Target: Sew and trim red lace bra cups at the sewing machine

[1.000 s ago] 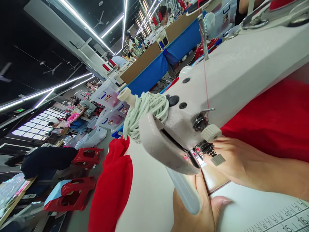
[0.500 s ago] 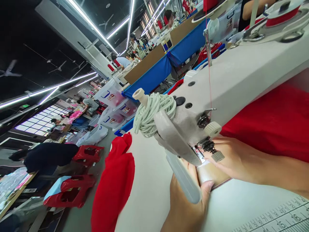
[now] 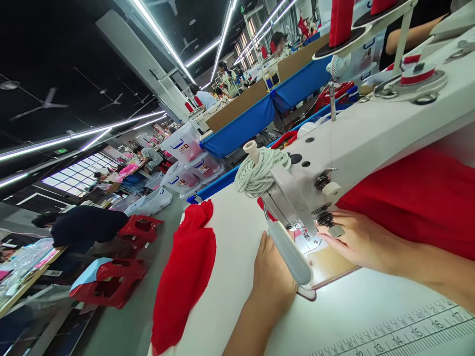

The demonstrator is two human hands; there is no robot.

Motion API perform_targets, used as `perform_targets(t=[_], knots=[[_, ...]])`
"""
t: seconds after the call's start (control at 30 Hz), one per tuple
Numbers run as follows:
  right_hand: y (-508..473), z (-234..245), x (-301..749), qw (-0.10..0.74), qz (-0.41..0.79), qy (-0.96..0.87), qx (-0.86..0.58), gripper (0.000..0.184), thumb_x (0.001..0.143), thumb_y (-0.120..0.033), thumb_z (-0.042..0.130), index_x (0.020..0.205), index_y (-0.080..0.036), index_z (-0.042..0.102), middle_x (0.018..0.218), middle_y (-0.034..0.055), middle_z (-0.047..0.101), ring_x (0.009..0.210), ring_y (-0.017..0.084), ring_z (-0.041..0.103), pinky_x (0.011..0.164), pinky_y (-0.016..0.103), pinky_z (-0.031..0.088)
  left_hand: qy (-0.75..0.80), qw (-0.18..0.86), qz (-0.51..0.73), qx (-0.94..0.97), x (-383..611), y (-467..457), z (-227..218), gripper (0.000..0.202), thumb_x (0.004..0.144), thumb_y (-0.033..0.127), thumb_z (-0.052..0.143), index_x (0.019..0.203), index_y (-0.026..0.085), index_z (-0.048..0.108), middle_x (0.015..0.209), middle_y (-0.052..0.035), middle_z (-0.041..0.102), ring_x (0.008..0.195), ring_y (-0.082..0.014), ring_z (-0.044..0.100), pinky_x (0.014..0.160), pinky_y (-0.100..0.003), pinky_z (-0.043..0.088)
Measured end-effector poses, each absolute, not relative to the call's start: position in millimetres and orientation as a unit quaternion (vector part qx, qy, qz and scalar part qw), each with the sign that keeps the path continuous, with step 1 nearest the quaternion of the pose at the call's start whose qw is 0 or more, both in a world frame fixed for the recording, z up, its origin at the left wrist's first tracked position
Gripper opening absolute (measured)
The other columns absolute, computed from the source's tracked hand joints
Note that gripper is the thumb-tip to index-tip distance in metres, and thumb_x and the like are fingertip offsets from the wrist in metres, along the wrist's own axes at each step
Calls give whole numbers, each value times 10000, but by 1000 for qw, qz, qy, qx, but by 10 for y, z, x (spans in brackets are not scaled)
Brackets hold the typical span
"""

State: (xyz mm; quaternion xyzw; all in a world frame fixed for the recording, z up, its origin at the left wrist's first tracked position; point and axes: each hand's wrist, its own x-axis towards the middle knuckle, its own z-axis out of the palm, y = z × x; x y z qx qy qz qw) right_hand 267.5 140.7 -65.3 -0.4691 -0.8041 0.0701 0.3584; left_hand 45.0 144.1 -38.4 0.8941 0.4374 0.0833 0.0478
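Observation:
A sewing machine head (image 3: 293, 198) stands over its lit metal needle plate (image 3: 330, 262). My left hand (image 3: 272, 277) rests on the table left of the needle, its fingers stretched out and partly hidden behind the grey lever (image 3: 291, 254). My right hand (image 3: 359, 240) is closed at the right of the needle, against the red fabric (image 3: 411, 198), its fingertips partly covered by the tension knobs. Some red cloth also shows behind the machine head. A bundle of pale green cord (image 3: 261, 173) hangs around a peg on the head.
Another red cloth piece (image 3: 183, 282) lies along the table's left edge. A printed ruler scale (image 3: 408, 336) runs along the near side. Beyond the table are red stools (image 3: 111, 282), clear plastic bins (image 3: 183, 143) and a blue cloth barrier (image 3: 237, 133). Several people work farther off.
My left hand has drawn back from the needle area to the lever's left, its thumb no longer showing over the plate. My right hand stays near the needle. The camera view has shifted.

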Motion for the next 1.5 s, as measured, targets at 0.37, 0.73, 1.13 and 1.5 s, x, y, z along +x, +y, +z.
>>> perform_targets(t=[0.37, 0.73, 1.13, 1.5], knots=[[1309, -594, 2670, 337, 55, -823, -453, 309, 951, -185, 378, 745, -231, 605, 753, 53, 637, 722, 205, 598, 634, 302, 477, 467, -68, 37, 881, 439, 1098, -284, 547, 829, 486, 631, 1180, 66, 626, 1171, -221, 647, 1069, -358, 605, 957, -538, 490], [903, -348, 2314, 201, 185, -811, -517, 275, 872, -200, 426, 603, -224, 478, 601, -10, 533, 556, 165, 513, 497, 263, 312, 561, 27, 221, 797, -181, 254, -121, 214, 927, 195, 426, 926, 189, 640, 931, -79, 666, 857, -211, 632, 716, -344, 535], [771, -401, 1955, 361, 406, -646, -537, 250, 810, -336, 537, 614, -233, 421, 593, -3, 525, 615, 199, 531, 616, 340, 400, 546, 212, 320, 745, 84, 401, -108, 185, 884, 190, 461, 948, 200, 634, 952, -64, 639, 847, -180, 602, 669, -289, 497], [651, -263, 2209, 499, 654, -384, -420, 340, 782, -551, 639, 833, -243, 506, 892, 71, 707, 884, 264, 694, 801, 408, 566, 528, 342, 360, 689, 579, 740, -153, 82, 800, 193, 603, 877, 215, 588, 1044, -39, 559, 818, -155, 569, 594, -250, 509]])
